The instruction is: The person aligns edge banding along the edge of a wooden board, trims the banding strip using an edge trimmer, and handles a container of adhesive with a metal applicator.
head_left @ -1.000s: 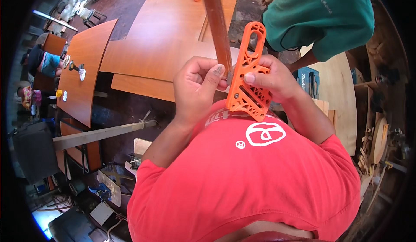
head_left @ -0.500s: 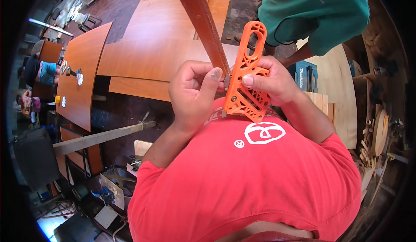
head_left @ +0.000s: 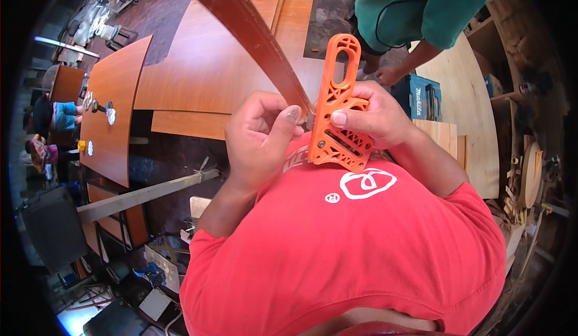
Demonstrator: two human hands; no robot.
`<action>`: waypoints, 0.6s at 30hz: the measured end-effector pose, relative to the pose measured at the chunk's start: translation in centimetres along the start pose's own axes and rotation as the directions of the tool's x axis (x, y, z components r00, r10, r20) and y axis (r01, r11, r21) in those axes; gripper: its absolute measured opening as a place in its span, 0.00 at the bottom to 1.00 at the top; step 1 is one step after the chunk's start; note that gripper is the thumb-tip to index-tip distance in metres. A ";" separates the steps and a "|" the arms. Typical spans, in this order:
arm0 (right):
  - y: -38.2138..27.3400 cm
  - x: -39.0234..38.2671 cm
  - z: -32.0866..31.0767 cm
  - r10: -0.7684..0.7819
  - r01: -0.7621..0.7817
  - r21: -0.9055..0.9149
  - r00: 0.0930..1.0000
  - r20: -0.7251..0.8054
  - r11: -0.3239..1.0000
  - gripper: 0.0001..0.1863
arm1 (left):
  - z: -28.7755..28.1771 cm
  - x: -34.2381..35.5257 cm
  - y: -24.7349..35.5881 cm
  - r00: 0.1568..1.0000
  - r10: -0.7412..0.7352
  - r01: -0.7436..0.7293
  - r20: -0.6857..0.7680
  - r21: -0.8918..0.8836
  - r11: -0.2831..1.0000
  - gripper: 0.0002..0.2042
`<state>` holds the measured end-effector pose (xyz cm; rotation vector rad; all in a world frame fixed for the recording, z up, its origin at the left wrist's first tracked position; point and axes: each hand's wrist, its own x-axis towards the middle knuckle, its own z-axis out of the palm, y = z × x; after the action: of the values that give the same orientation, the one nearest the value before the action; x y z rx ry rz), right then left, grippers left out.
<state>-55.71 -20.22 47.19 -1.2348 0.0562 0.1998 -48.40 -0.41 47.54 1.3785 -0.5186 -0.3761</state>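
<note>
Dial centred on the orange tool (head_left: 321,119); twelve at the top of the view. The tool, a flat piece with a long slotted loop and a cut-out lattice body, was held up in front of the chest, loop end toward twelve, leaning slightly to one.

Right hand (head_left: 379,118) at three o'clock: thumb pressed flat on the tool's near face, fingers curled behind it, firm grip. Left hand (head_left: 256,140) at eight: fingers bent, thumb tip drawn in toward the index. Could not tell whether anything was pinched there. The lower end of a reddish-brown strip (head_left: 250,32) met those fingertips, just beside the tool; the strip ran up and away toward half past ten.

Surroundings: large brown boards (head_left: 198,65) at ten; a separate panel (head_left: 114,146) carrying small items at nine; a pale beam (head_left: 147,196) at eight. Person in green (head_left: 421,8) between one and two. Teal case (head_left: 412,98) at three, beside a pale board (head_left: 463,95). Red shirt (head_left: 337,239) at six.
</note>
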 end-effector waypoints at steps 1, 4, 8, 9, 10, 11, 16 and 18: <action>0.0 0.0 -0.1 0.000 0.000 0.001 1.000 0.000 1.000 0.18 | 0.0 -0.1 0.1 1.000 -0.004 0.004 -0.005 0.012 1.000 0.05; 0.2 0.4 -0.7 -0.073 0.080 0.114 0.995 -0.064 0.990 0.17 | -0.5 -0.2 0.2 0.997 -0.057 0.056 -0.046 -0.027 0.998 0.05; 0.4 0.4 -2.8 -0.059 0.072 0.115 0.992 -0.108 0.991 0.15 | -1.5 -0.3 0.1 0.996 -0.047 0.049 -0.081 0.017 0.999 0.05; 0.5 0.4 -2.5 -0.058 0.060 0.061 0.997 -0.045 0.996 0.15 | -1.6 0.2 0.1 0.997 -0.064 0.064 -0.034 -0.001 0.998 0.05; 0.3 0.6 -2.3 -0.053 0.053 0.004 0.998 0.020 0.999 0.15 | -1.6 0.9 0.0 0.997 -0.078 0.079 0.013 -0.018 0.997 0.05; -0.2 0.9 -1.9 -0.064 0.068 -0.096 0.997 0.052 0.993 0.16 | -1.6 1.4 -0.1 0.997 -0.074 0.074 0.022 -0.005 0.997 0.05; -1.2 2.1 -1.2 -0.004 0.017 -0.219 0.998 0.060 0.976 0.16 | -1.1 2.8 -0.5 0.995 -0.082 0.084 0.055 -0.032 0.996 0.05; -1.2 2.5 -1.4 0.003 0.005 -0.249 0.999 0.034 0.968 0.15 | -1.1 3.0 -0.4 0.995 -0.079 0.082 0.053 -0.048 0.995 0.05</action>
<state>-52.99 -21.62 47.47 -1.4821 0.0006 0.2322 -45.28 -1.16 47.39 1.3466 -0.4929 -0.4878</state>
